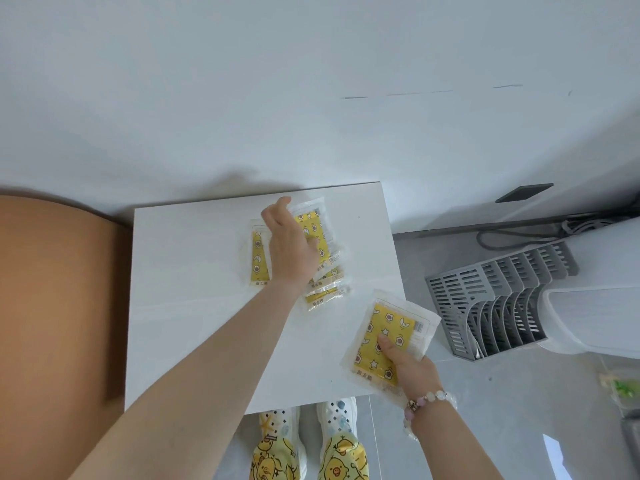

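Note:
Several yellow patterned packets in clear wrappers lie on a small white table (194, 306). My left hand (289, 244) reaches over the far part of the table and grips one packet (313, 226) at its near edge, lifting it above the pile. Another packet (259, 258) lies flat to the left of that hand, and more packets (325, 289) overlap just below it. My right hand (410, 365), with a bead bracelet at the wrist, holds a further packet (381, 337) over the table's right front corner, thumb on top.
A brown rounded surface (52, 306) adjoins the table's left side. On the grey floor to the right stand a grey slotted file rack (491, 299) and a white bin (595, 317). A white wall rises behind. My slippered feet (308, 441) show under the table's front edge.

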### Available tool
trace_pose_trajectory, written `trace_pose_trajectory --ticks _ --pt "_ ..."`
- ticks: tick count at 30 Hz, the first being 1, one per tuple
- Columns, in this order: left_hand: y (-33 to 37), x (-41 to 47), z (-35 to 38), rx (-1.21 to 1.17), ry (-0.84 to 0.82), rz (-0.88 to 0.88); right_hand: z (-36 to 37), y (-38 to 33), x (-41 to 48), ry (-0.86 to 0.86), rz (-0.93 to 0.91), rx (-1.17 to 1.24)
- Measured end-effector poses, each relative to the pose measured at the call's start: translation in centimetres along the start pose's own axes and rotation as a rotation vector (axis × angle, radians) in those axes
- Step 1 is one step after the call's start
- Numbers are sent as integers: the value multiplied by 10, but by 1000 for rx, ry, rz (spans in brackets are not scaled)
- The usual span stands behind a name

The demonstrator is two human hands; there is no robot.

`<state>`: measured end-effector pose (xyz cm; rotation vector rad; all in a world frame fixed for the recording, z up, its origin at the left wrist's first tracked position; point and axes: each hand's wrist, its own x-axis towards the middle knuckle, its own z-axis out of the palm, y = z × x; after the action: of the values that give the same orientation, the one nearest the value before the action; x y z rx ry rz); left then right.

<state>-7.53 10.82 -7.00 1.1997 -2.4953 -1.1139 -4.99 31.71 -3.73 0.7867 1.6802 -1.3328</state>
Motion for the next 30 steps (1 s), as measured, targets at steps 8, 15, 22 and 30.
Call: trace_pose_trajectory --ticks 8,15,22,30 --pt "9 -4 -53 -449 -175 -246 -7 -18 10 -55 -7 42" --pt "29 -48 -68 -616 -588 -180 -7 -34 9 -158 -18 270" --pt "29 -77 -33 -526 -583 -196 6 -36 9 -358 -7 400" --pt "28 -93 -16 -325 -344 -167 13 -18 11 -200 -70 190"
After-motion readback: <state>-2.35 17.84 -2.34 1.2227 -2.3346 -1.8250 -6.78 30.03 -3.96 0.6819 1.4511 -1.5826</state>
